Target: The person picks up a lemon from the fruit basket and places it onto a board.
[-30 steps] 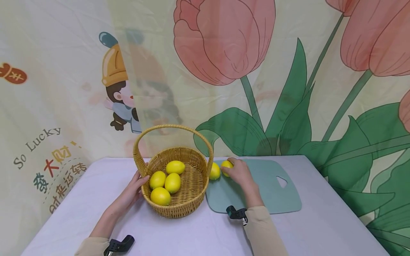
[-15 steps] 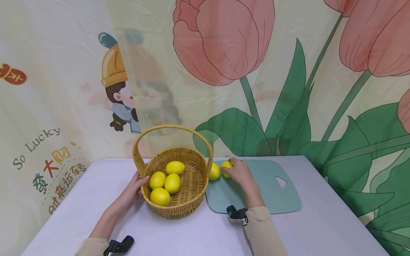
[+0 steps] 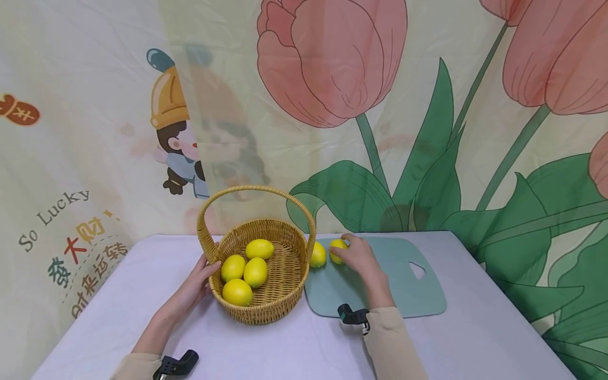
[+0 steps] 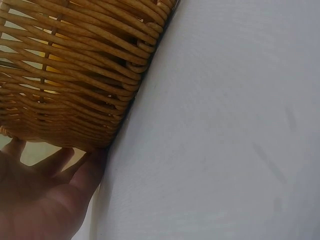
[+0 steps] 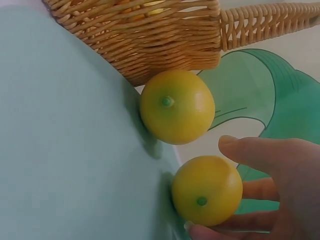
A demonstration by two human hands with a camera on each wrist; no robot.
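Note:
A wicker basket [image 3: 266, 314] with a tall handle stands on the table, several lemons [image 3: 256, 272] inside it. My left hand [image 3: 192, 285] is at its left side, thumb by the rim; in the left wrist view the nearly straight fingers [image 4: 90, 175] touch the woven wall. On the green cutting board [image 3: 404, 285], my right hand [image 3: 358, 256] reaches around one lemon [image 5: 207, 187]. The right wrist view shows the thumb raised off this lemon and the other fingers beside and behind it. Another lemon [image 5: 177, 107] sits on the board between it and the basket.
A white cloth [image 3: 304, 353] covers the table. Behind the far edge hangs a printed curtain [image 3: 332, 142] with tulips and a cartoon figure. The board has a cut-out handle hole [image 3: 418, 270] at its right end.
My right hand and the lemon at it have shifted slightly to the right on the board. The left hand, the basket and the lemons inside have stayed in place.

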